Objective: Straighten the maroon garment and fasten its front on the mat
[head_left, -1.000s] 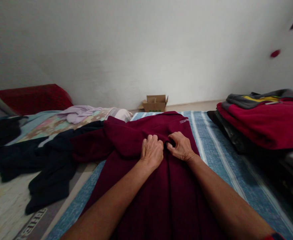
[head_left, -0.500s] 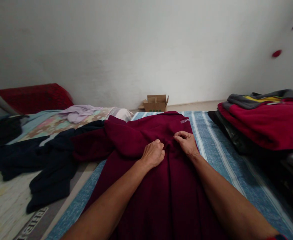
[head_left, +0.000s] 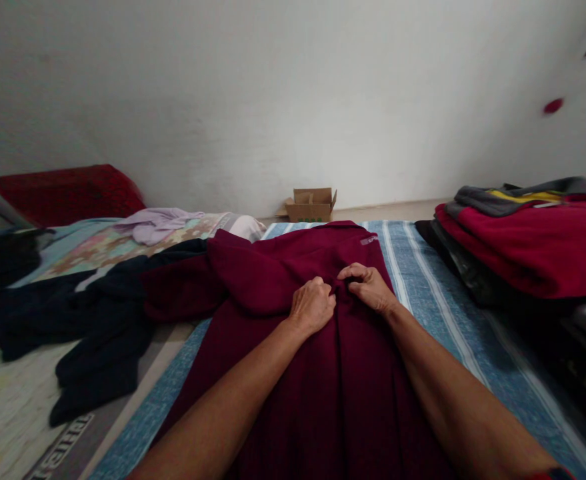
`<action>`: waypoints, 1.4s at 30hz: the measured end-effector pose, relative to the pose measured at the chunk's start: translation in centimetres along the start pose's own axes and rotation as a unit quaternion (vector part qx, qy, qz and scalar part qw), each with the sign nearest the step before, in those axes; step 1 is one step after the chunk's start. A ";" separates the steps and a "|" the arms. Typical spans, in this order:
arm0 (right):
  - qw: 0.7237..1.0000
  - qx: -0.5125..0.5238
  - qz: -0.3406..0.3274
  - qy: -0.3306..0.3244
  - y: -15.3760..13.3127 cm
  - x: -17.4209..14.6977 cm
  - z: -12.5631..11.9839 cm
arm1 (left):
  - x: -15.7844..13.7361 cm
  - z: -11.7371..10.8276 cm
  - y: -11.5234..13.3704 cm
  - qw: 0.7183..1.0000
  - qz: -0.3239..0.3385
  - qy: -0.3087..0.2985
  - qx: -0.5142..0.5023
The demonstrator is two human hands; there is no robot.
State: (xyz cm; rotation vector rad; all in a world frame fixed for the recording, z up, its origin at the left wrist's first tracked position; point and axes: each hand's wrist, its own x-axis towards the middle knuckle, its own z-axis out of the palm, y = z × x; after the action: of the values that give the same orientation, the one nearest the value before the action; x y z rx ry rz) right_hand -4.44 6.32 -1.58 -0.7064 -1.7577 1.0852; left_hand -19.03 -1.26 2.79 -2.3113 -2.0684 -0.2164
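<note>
A maroon jacket [head_left: 283, 360] lies spread on a blue striped bed sheet [head_left: 423, 287], one sleeve reaching out to the left. Near its upper middle, my left hand [head_left: 313, 304] is closed with the fingers curled into the cloth along the front opening. My right hand [head_left: 370, 287] pinches the fabric just beside it, thumb and forefinger together. Little space separates the two hands. What exactly sits between the fingertips is hidden. A small pale label shows on the jacket's upper right.
Folded clothes [head_left: 527, 247] in red, grey and black are stacked on the right. To the left lie a dark navy garment [head_left: 103, 333] and a lilac cloth [head_left: 155, 225]. An open cardboard box [head_left: 311, 205] stands by the wall, and a red object [head_left: 67, 193] leans at back left.
My right hand has moved left and closer to my left hand, its fingers now on the cloth. My left hand has shifted slightly right. The jacket stays in place.
</note>
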 end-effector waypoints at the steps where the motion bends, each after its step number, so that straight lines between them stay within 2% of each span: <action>1: 1.000 0.003 0.000 0.000 0.2 0.0 0.1 | -0.1 0.1 0.1 1.000 -0.005 0.003 -0.002; 5: 0.999 0.018 0.016 0.022 1.1 0.1 0.3 | -0.1 -0.1 0.4 0.998 -0.037 0.009 -0.043; 10: 1.000 0.003 0.023 0.016 1.1 0.1 0.7 | 0.7 -0.6 -0.3 0.977 -0.087 -0.020 -0.193; 15: 0.993 -0.116 -0.009 0.009 0.3 0.1 0.8 | 1.0 0.1 -1.0 0.924 -0.169 -0.033 -0.341; 20: 0.978 -0.196 -0.053 -0.039 -0.4 0.1 0.7 | 0.7 -0.4 -0.9 0.886 -0.163 -0.068 -0.429; 25: 0.978 -0.195 -0.062 -0.045 -0.8 0.0 0.5 | 0.9 -1.8 -1.0 0.842 -0.184 -0.116 -0.493; 27: 0.982 -0.176 -0.057 -0.043 -0.7 0.0 0.5 | 1.2 -1.9 -0.9 0.846 -0.177 -0.122 -0.488; 31: 0.993 -0.117 -0.015 -0.003 0.0 0.0 0.6 | 1.5 -0.9 -0.5 0.873 -0.169 -0.104 -0.445; 34: 0.995 -0.089 0.012 0.034 0.5 0.1 0.7 | 1.5 0.1 -0.5 0.898 -0.151 -0.058 -0.410; 37: 0.995 -0.087 0.021 0.044 0.7 0.2 0.7 | 1.5 0.8 -0.8 0.923 -0.121 -0.007 -0.365; 39: 0.995 -0.086 0.026 0.047 0.7 0.2 0.7 | 1.3 0.9 -0.8 0.941 -0.107 0.017 -0.322; 42: 0.996 -0.072 0.031 0.046 0.7 0.2 0.7 | 0.9 0.3 -0.4 0.975 -0.093 0.052 -0.196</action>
State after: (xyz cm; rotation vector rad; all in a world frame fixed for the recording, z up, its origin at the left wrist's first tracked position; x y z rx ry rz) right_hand -5.13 6.49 -2.24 -0.8907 -1.7566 0.9581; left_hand -19.35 -0.31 2.54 -2.2265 -2.3658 -0.7997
